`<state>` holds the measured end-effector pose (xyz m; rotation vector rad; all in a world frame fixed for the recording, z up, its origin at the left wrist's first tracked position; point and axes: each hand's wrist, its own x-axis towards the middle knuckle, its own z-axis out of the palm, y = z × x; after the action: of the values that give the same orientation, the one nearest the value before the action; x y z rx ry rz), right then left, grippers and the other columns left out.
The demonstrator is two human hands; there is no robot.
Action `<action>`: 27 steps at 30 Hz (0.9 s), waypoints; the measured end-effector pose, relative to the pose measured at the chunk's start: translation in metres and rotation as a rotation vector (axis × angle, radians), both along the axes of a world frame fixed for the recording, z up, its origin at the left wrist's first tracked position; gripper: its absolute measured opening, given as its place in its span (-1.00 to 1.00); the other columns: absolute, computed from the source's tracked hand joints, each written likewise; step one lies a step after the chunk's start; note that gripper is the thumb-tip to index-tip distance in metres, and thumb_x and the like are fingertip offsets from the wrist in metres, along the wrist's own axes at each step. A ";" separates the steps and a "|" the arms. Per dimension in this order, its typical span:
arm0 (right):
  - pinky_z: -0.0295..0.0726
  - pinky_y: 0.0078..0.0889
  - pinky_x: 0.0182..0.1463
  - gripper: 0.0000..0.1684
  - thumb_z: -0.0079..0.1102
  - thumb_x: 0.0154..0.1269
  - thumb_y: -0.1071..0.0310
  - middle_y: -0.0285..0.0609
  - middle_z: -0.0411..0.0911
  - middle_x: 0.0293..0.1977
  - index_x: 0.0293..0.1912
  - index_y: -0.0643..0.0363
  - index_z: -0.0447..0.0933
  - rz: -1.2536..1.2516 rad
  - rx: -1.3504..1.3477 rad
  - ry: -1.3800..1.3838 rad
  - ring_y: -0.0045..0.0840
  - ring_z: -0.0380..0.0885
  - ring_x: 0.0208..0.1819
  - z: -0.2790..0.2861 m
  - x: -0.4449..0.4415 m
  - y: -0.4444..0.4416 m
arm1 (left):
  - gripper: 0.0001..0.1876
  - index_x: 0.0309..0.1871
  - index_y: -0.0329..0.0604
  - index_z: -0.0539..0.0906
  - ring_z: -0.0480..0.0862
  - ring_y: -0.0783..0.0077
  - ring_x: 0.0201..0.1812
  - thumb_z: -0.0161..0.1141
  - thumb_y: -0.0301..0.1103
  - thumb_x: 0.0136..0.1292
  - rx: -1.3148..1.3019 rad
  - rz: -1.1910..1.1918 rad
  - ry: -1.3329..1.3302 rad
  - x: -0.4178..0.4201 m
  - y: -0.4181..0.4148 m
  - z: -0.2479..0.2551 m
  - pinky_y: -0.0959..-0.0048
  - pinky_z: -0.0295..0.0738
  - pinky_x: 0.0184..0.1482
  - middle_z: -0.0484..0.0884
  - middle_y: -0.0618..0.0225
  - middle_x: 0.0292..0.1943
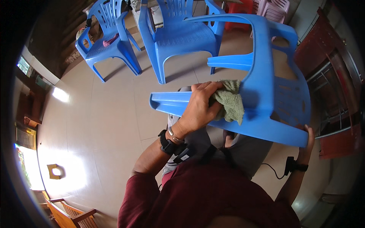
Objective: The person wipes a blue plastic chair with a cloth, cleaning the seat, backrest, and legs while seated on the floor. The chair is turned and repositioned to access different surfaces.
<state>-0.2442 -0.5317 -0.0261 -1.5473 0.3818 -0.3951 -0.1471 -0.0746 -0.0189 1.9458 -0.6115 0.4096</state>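
A blue plastic armchair point(263, 68) is tipped over in front of my lap, its legs pointing left and its slotted backrest on the right. My left hand point(201, 104) grips a green terry cloth point(229, 99) and presses it against the chair near the base of a leg. At the lower right, my right hand point(310, 136) holds the chair's edge by the armrest; most of its fingers are hidden behind the plastic.
Two more blue armchairs point(185, 37) point(107, 47) stand upright ahead, the left one with a purple cloth point(110, 40) on its seat. Red stools point(239, 14) and pink chairs point(273, 11) are behind. A wooden chair point(70, 213) is at lower left on the tiled floor point(114, 114).
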 end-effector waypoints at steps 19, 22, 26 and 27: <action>0.43 -0.46 0.02 -0.55 0.25 0.43 0.07 -0.22 0.63 -0.32 -0.37 0.29 0.67 0.217 -0.306 -0.039 -0.55 0.54 -0.15 -0.033 0.126 0.144 | -0.43 0.08 -0.20 0.74 0.57 0.19 0.00 0.15 -0.78 -0.09 -0.113 0.625 -0.157 -0.058 0.083 -0.025 0.26 0.55 0.06 0.43 0.14 0.04; 0.44 -0.47 0.01 -0.50 0.26 0.42 0.01 -0.22 0.62 -0.36 -0.39 0.29 0.68 0.147 -0.183 -0.076 -0.56 0.53 -0.18 -0.044 0.138 0.139 | -0.42 0.07 -0.21 0.71 0.57 0.10 -0.03 0.19 -0.79 -0.13 -0.040 0.433 -0.274 -0.058 0.034 -0.011 0.20 0.57 0.03 0.49 0.11 -0.02; 0.46 -0.49 -0.03 -0.49 0.26 0.42 -0.02 -0.22 0.63 -0.34 -0.37 0.30 0.68 0.169 -0.145 -0.054 -0.55 0.54 -0.21 -0.042 0.134 0.137 | -0.33 0.34 -0.19 0.46 0.63 -0.01 -0.07 0.38 -0.48 0.10 0.220 0.051 -0.320 -0.029 -0.054 -0.053 0.16 0.59 -0.11 0.59 0.09 -0.06; 0.46 -0.50 -0.04 -0.49 0.25 0.43 -0.01 -0.22 0.63 -0.34 -0.37 0.30 0.68 0.161 -0.137 -0.039 -0.55 0.54 -0.22 -0.042 0.134 0.138 | -0.32 0.37 -0.19 0.43 0.63 -0.02 -0.12 0.37 -0.42 0.13 0.352 0.016 -0.355 -0.020 -0.063 -0.059 0.12 0.58 -0.15 0.59 0.09 -0.10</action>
<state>-0.1106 -0.3941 -0.0684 -1.6880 0.2015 -0.3303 -0.1670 -0.1371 -0.0780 2.2301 -0.9474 0.7055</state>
